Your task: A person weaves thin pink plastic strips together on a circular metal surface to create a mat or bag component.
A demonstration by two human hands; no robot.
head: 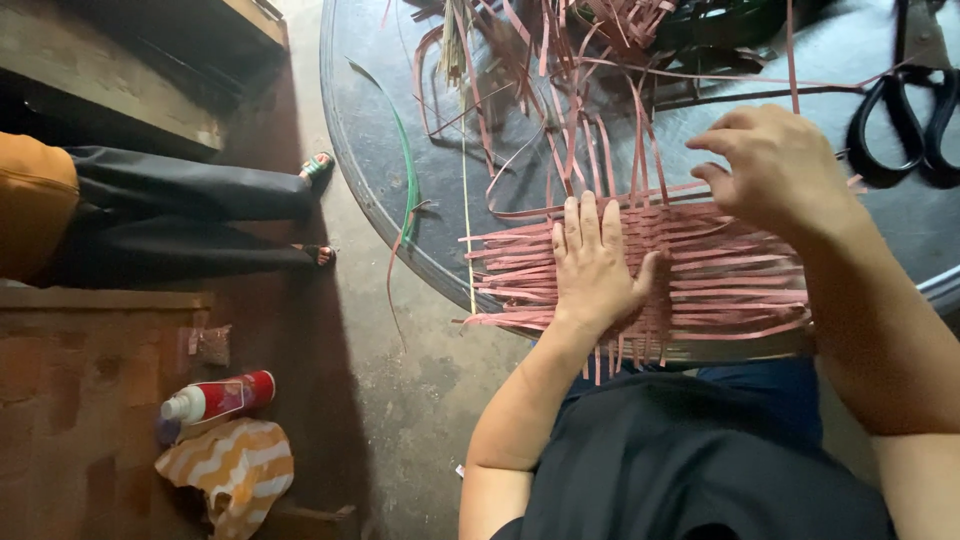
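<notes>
My left hand (592,265) lies open and flat on the pink woven strip mat (720,275) on the round worktop (370,150), while my right hand (775,170) hovers above it, fingers loosely curled, gripping nothing.

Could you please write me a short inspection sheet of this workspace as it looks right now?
Surface: round grey table, its edge at the person's lap.
Job's things: woven mat of pink strips, flat on the table, loose ends sticking out all round.
Clutter: heap of loose pink strips; green strip; black scissors.
Grippers: left hand pressed flat on the mat; right hand above its upper edge, fingers curled at the strips.
Cables: nothing seen.
Surroundings: another person's legs in sandals; red and white bottle; striped cloth; concrete floor.
</notes>
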